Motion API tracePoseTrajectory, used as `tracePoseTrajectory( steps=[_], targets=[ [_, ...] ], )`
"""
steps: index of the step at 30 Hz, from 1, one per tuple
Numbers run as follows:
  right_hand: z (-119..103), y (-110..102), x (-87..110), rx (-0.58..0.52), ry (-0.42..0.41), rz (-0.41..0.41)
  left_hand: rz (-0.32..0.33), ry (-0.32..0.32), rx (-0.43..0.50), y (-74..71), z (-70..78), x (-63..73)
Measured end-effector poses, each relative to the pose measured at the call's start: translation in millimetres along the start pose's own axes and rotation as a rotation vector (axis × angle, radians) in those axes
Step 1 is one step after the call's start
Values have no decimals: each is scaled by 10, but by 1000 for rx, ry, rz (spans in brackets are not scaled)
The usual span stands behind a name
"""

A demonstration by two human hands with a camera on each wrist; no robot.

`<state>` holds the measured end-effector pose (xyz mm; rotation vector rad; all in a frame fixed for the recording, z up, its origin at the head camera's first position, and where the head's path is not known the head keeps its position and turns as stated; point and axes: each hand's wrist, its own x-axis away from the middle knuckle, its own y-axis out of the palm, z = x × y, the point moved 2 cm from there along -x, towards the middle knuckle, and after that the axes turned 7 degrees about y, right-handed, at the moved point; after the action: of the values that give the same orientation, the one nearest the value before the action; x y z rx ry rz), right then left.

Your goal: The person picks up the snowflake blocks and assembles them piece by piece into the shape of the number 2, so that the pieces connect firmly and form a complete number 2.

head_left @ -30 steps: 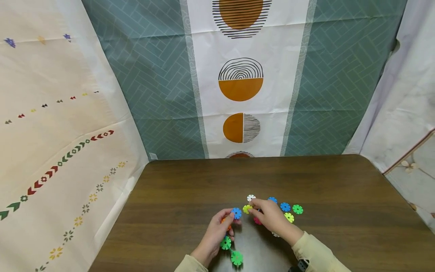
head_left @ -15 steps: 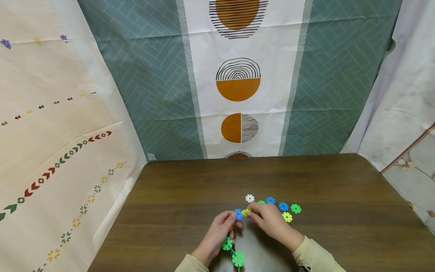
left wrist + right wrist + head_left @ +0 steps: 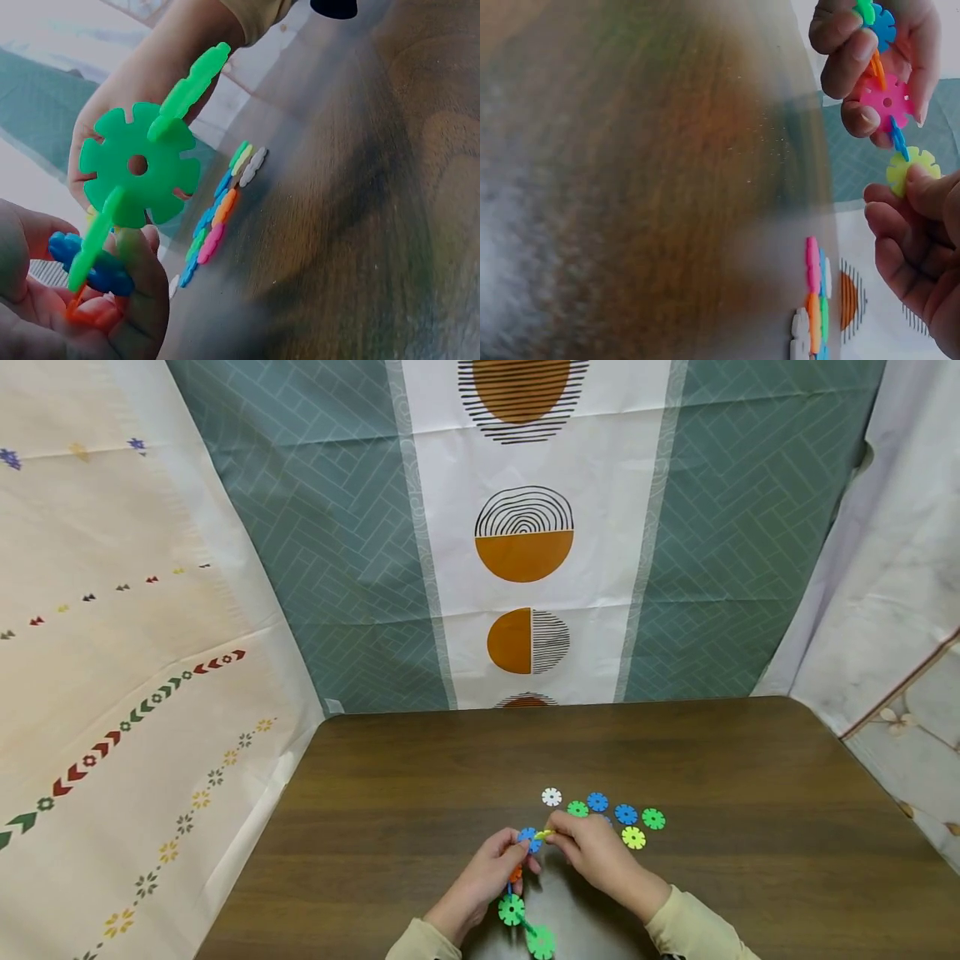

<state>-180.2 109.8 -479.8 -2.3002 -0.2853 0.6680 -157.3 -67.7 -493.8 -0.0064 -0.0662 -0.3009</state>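
My left hand (image 3: 483,877) holds a chain of notched plastic snowflake discs slotted edge to edge. Two green discs (image 3: 512,910) hang from its near end; in the left wrist view one green disc (image 3: 112,157) faces the camera. A pink disc (image 3: 881,114) shows between the left fingers in the right wrist view, with an orange disc beside it. At the far end is a blue disc (image 3: 530,838). My right hand (image 3: 596,852) pinches a yellow disc (image 3: 924,159) between thumb and fingers, its edge meeting the blue disc's edge.
Loose discs lie on the brown table (image 3: 390,793) just beyond the right hand: white (image 3: 551,797), green (image 3: 653,819), yellow (image 3: 633,837) and several others. Orange (image 3: 223,208) and pink (image 3: 211,244) ones show in the left wrist view. Patterned cloths hang behind and at both sides.
The right hand has lifted the yellow disc from among the loose ones and brought it left against the blue disc. The left hand has shifted slightly right and tilted the chain.
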Motion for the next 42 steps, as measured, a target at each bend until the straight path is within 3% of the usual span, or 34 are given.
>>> tracePoseTrajectory(
  steps=[9, 18, 27, 36, 42],
  targets=[
    [12, 13, 18, 24, -53, 0, -20, -38, 21, 52, -16, -21],
    [86, -65, 6, 250, 98, -90, 29, -19, 67, 11, -20, -24],
    [184, -27, 31, 347, 81, -71, 27, -27, 71, -19, -16, -6],
    [253, -34, 30, 264, 115, -92, 26, -19, 81, -28, 1, -7],
    [256, -72, 36, 47, 243, -109, 23, -18, 85, -33, -5, -7]
  ],
)
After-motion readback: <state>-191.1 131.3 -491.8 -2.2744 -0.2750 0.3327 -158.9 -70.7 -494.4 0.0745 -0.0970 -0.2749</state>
